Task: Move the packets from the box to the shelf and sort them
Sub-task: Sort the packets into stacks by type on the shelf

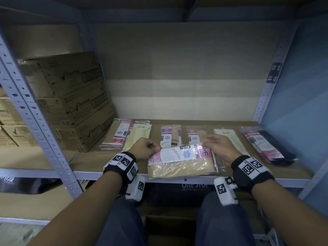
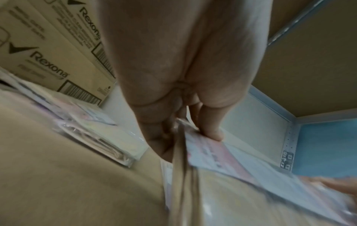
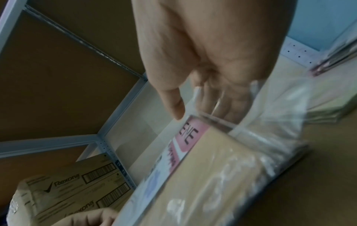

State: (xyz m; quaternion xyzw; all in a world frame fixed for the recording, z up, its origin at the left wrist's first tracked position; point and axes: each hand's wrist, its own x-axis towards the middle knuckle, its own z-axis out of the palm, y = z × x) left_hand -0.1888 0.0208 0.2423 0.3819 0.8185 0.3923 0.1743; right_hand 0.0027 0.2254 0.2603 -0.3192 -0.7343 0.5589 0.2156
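Note:
A stack of beige packets (image 1: 181, 166) in clear wrap with a pink ENE label lies crosswise at the shelf's front edge (image 1: 110, 172). My left hand (image 1: 154, 148) pinches its left end; in the left wrist view the thumb and fingers (image 2: 210, 131) clamp the packet's edge (image 2: 212, 152). My right hand (image 1: 213, 144) hovers at the right end with its fingers fairly straight. In the right wrist view its fingers (image 3: 222, 104) show through the clear flap and the thumb is just off the label (image 3: 191, 137). Sorted packet piles (image 1: 166, 135) lie in a row behind.
Stacked Rexona cartons (image 1: 74, 100) fill the shelf's left end. Pink-labelled and cream piles (image 1: 124, 137) lie next to them, dark packets (image 1: 271, 146) at the far right. Perforated uprights (image 1: 26, 110) frame the bay. A dark open box (image 1: 168, 228) sits low between my knees.

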